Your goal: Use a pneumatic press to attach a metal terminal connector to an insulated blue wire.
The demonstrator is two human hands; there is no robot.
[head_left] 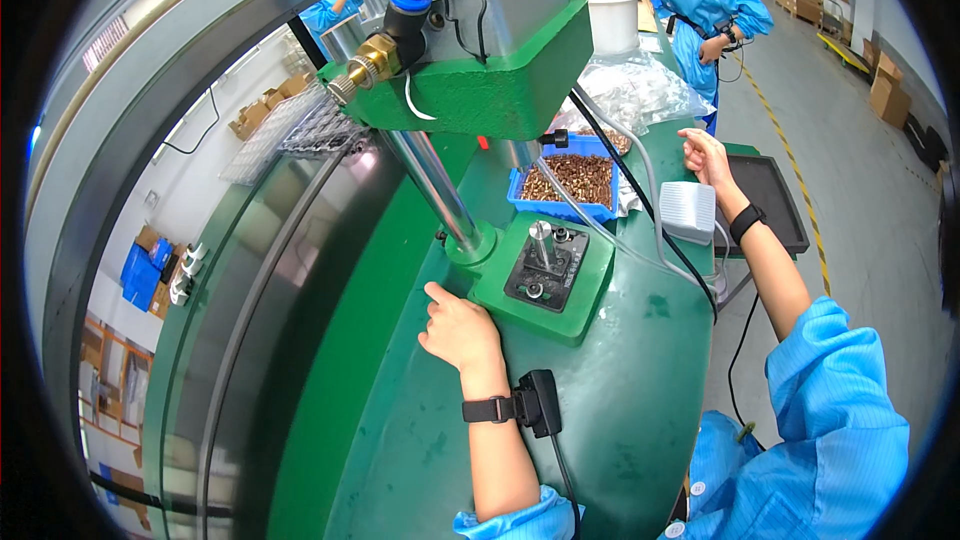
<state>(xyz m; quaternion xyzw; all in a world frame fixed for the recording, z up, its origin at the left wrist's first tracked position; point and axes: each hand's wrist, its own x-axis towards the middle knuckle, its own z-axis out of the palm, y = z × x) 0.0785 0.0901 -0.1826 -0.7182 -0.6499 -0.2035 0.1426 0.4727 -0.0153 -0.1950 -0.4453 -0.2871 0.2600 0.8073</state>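
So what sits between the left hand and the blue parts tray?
The head view shows the green press base bearing a black fixture plate and metal pin.

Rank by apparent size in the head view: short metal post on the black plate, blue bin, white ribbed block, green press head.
Largest to smallest:
1. Green press head, perhaps enlarged by nearness
2. Blue bin
3. White ribbed block
4. Short metal post
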